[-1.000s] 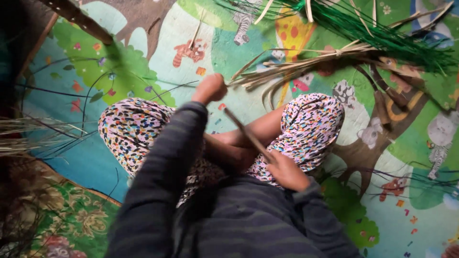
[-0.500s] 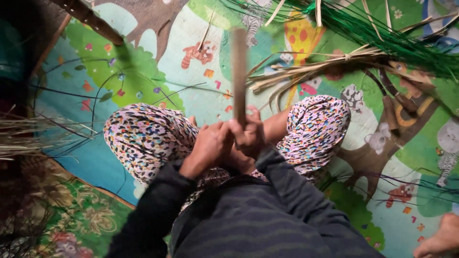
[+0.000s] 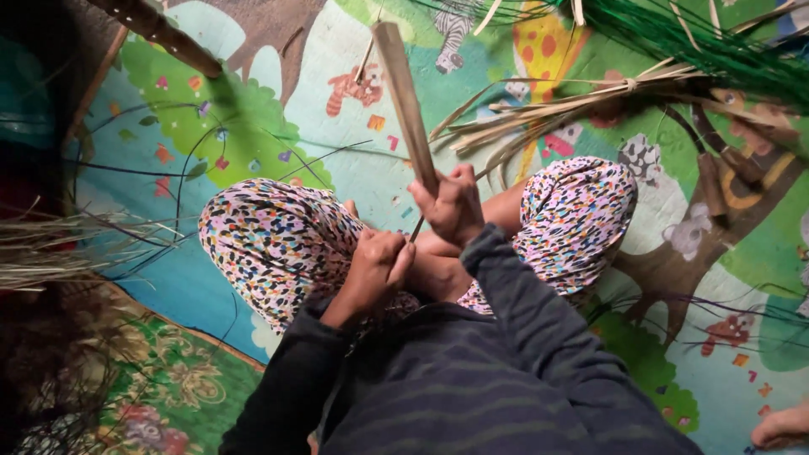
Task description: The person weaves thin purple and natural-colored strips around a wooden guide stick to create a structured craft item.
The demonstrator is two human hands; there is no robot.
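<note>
I sit cross-legged on a colourful cartoon play mat [image 3: 337, 101], seen from above, in spotted trousers and a dark striped top. My right hand [image 3: 453, 205] grips a long flat tan strip [image 3: 403, 93], like a split cane or dried leaf rib, which stands nearly upright toward the camera. My left hand [image 3: 377, 265] is closed just below it over my lap, at the strip's thin lower end; what it pinches is hidden by the fingers.
A tied bundle of dry tan strips [image 3: 573, 105] lies on the mat beyond my knees, with green strands [image 3: 716, 50] at the top right. Pale straw [image 3: 59, 244] pokes in from the left. Someone's toes [image 3: 779, 428] show at the bottom right corner.
My hands, apart a second ago with the strip slanting low across my lap, came together; the strip now stands upright. My right hand has shifted slightly up and right.
</note>
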